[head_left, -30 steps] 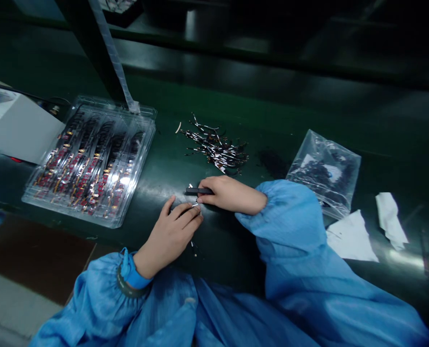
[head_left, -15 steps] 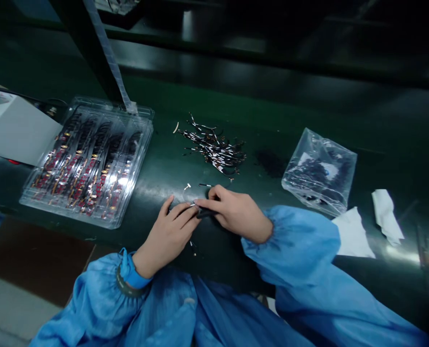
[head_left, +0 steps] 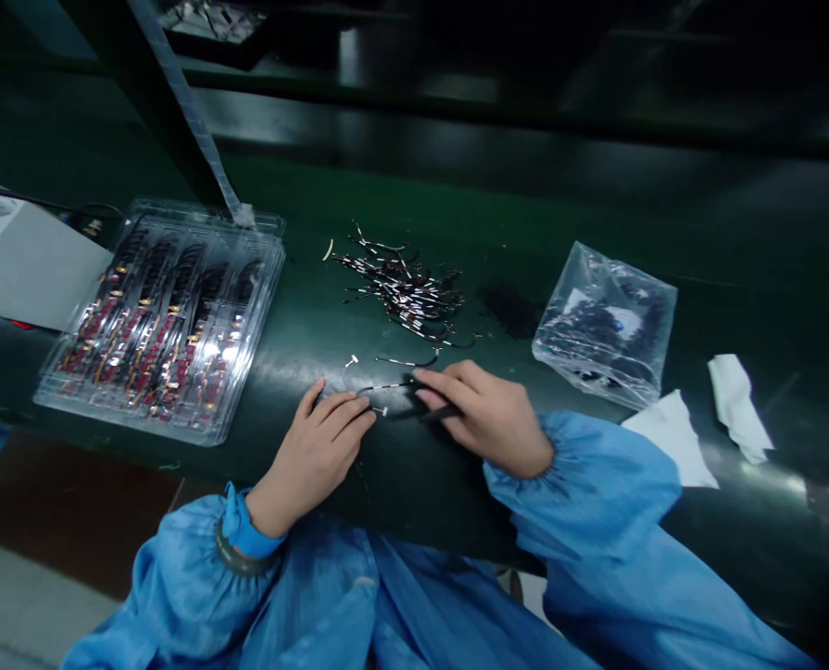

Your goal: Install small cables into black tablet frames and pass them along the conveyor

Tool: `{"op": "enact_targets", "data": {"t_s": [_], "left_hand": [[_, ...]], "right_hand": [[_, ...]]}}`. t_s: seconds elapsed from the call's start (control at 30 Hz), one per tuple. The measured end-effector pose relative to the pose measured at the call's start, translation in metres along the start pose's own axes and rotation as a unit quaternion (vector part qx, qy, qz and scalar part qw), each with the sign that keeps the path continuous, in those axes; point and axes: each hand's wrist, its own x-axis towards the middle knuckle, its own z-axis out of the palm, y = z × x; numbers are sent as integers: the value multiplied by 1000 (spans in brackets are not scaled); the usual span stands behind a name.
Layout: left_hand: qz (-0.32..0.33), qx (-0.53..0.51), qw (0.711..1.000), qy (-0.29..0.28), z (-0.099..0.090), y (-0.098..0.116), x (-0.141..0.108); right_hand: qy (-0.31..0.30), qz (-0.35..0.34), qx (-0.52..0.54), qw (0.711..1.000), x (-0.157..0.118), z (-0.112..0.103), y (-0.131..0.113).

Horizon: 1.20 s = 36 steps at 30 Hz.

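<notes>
My left hand (head_left: 320,447) lies palm down on the dark green table, fingers together over a small part whose light connector (head_left: 381,410) sticks out by the fingertips. In my right hand (head_left: 488,414) is a dark slim tool (head_left: 436,413), partly hidden by the fingers. A thin black cable (head_left: 390,385) with light bands runs between my two hands. Just above it lies another short cable (head_left: 407,361). A small light connector piece (head_left: 352,360) rests above my left fingertips. Beyond is a pile of short black cables (head_left: 414,296).
Stacked clear trays (head_left: 208,430) of cable parts stand at the left beside a white box (head_left: 44,265) and a slanted post (head_left: 194,112). A clear bag (head_left: 550,349) of dark parts and white papers (head_left: 675,442) lie at the right.
My right hand has moved right, away from my left hand, with the dark tool. The banded cable now shows between them. The view has shifted slightly.
</notes>
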Motion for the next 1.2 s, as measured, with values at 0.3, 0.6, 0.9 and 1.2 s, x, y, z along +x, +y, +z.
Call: {"op": "enact_targets", "data": {"t_s": [0.3,0.6,0.9,1.2], "left_hand": [[-13,10,999,30,0,-3,2],[-39,-4,999,30,-4,-12,0],[-68,-35,994,81,-10,-11,2],[-182,93,978,44,-6,-36,39]], "right_hand": [[-51,-96,18,994,-2,22,-24],[-165,26,227,959,-6,-23,15],[-248,104,69,961,11,-26,31],[-251,76,218,940,3,-45,39]]}}
